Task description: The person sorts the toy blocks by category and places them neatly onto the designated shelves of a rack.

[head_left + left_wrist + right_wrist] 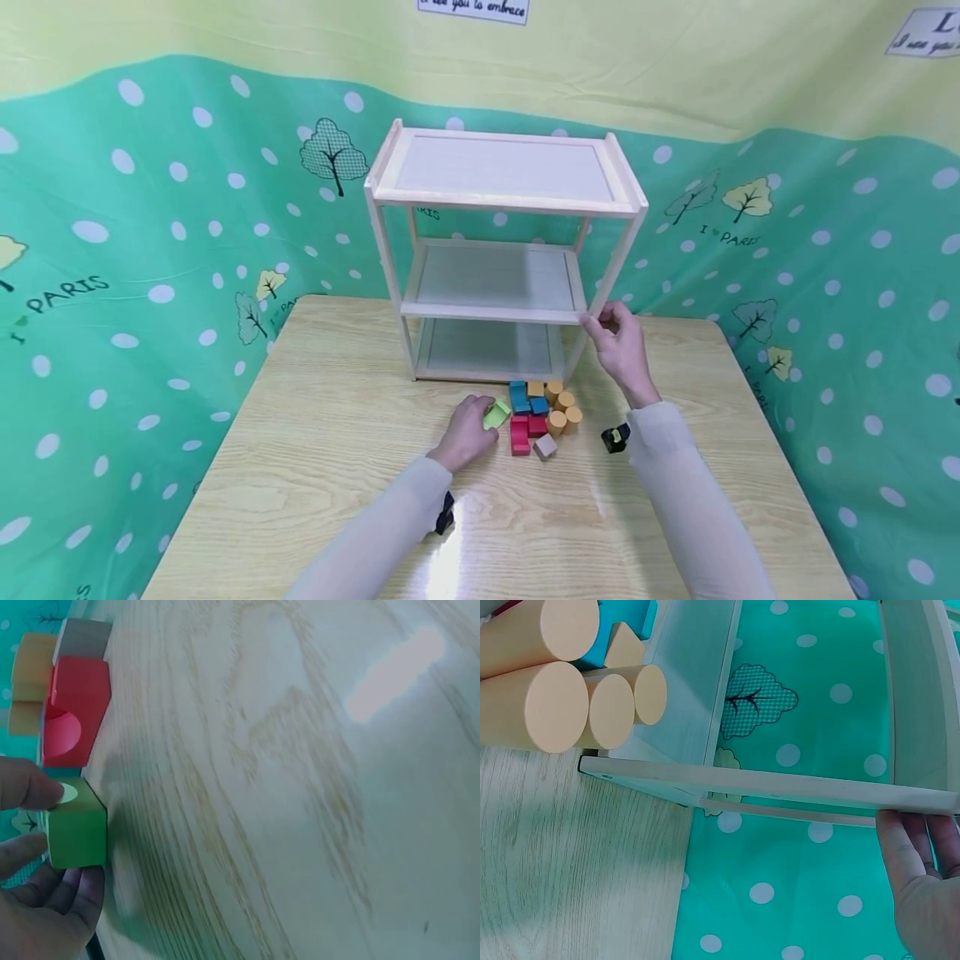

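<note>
The left hand (467, 433) pinches a light green block (497, 414) with a curved hollow. In the left wrist view its thumb and fingers (87, 889) lie around the green block (79, 832), which sits on the tabletop. At the right front post of a pale wooden three-tier shelf rack (495, 316), the right hand (622, 346) touches the post from outside, level with the middle tier. Seen from the right wrist, its fingers (900, 844) are fairly straight against the post (780, 784); the thumb is not clearly visible there.
Next to the green block stand red blocks (519, 437), blue blocks (517, 397), a grey block (545, 447) and several tan cylinders (573, 418), close before the rack. The wooden table (300, 467) runs back to a green dotted cloth (187, 250).
</note>
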`<state>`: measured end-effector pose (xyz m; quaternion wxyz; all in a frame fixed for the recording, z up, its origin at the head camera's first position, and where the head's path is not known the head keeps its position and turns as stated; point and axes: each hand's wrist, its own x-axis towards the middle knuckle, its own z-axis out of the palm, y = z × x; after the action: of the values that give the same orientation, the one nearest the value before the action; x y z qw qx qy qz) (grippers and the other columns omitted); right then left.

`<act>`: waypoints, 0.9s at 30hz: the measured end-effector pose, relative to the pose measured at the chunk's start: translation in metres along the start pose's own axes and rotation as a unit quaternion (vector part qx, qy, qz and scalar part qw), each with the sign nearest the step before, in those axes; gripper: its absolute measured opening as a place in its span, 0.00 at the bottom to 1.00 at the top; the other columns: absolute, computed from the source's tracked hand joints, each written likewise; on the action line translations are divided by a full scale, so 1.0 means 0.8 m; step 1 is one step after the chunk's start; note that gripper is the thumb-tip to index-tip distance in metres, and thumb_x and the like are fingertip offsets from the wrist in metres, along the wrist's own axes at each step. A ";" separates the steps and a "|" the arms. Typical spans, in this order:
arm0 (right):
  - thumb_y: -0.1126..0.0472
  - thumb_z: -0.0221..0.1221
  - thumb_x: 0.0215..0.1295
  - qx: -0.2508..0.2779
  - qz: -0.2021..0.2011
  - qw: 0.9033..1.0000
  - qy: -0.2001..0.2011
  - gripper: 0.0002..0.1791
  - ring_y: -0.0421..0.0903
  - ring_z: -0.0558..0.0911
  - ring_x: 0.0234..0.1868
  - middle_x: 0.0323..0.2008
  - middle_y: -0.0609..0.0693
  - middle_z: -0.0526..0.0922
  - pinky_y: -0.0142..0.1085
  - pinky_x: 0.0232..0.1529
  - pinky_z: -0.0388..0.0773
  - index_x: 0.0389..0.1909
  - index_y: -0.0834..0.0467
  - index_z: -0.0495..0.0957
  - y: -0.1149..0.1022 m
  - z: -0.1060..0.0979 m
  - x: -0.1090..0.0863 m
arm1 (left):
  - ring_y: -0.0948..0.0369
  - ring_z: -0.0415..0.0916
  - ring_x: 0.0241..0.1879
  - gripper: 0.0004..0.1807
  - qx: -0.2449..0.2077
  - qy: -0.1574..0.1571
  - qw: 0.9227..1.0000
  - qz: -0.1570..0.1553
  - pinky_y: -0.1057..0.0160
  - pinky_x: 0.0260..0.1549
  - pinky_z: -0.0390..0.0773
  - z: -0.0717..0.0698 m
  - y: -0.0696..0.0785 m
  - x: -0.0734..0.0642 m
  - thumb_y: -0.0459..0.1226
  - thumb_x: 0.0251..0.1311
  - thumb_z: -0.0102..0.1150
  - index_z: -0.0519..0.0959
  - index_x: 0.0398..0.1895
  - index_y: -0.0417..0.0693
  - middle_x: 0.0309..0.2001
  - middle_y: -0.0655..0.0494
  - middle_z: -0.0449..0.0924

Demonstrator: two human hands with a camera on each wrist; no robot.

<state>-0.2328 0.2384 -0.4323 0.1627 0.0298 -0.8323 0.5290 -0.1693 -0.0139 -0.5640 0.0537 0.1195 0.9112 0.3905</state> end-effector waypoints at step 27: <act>0.54 0.59 0.66 0.001 -0.004 1.000 0.004 0.17 0.47 0.75 0.40 0.39 0.56 0.77 0.31 0.40 0.73 0.44 0.65 0.74 0.000 0.001 -0.001 | 0.57 0.70 0.38 0.28 0.039 0.000 0.999 0.023 0.60 0.38 0.75 0.003 -0.008 0.002 0.30 0.47 0.67 0.74 0.56 0.38 0.42 0.47 0.75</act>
<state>-0.2322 0.2377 -0.4327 0.1687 0.0314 -0.8309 0.5293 -0.1716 -0.0158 -0.5701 0.0396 0.1423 0.9228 0.3558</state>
